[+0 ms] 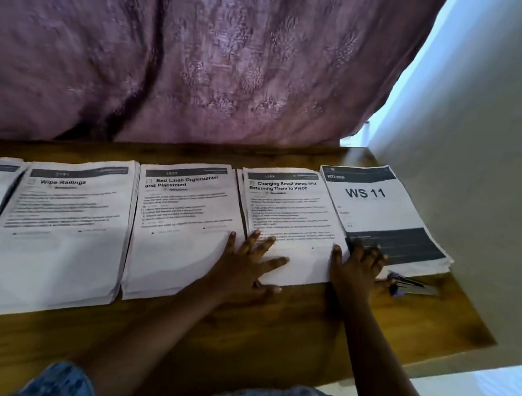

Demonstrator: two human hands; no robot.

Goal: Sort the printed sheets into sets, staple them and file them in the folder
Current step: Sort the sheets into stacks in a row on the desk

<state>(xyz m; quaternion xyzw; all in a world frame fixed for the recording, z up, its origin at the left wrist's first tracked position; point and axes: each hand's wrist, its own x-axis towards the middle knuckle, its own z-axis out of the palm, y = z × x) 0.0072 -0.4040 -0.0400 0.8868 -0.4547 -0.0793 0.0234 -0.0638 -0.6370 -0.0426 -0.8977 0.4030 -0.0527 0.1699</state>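
Flanking the paper stack [289, 221] right of centre: left grip [245, 261] flat, fingers spread, on its lower-left corner; right grip [358, 265] flat at its lower-right edge. Long axis runs up-frame.

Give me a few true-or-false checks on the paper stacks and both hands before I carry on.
1. The left hand and right hand rest at opposite sides of the Charging Small Items stack. True.
2. The WS 11 stack lies at the left end of the row. False: it is at the right end.
3. The Wipe Railings stack sits directly left of the Bed Linen stack. True.
4. The right hand grips a tool. False: its fingers lie spread on paper, and a small dark tool lies on the table beside it.
5. The table is glass. False: it is wood.
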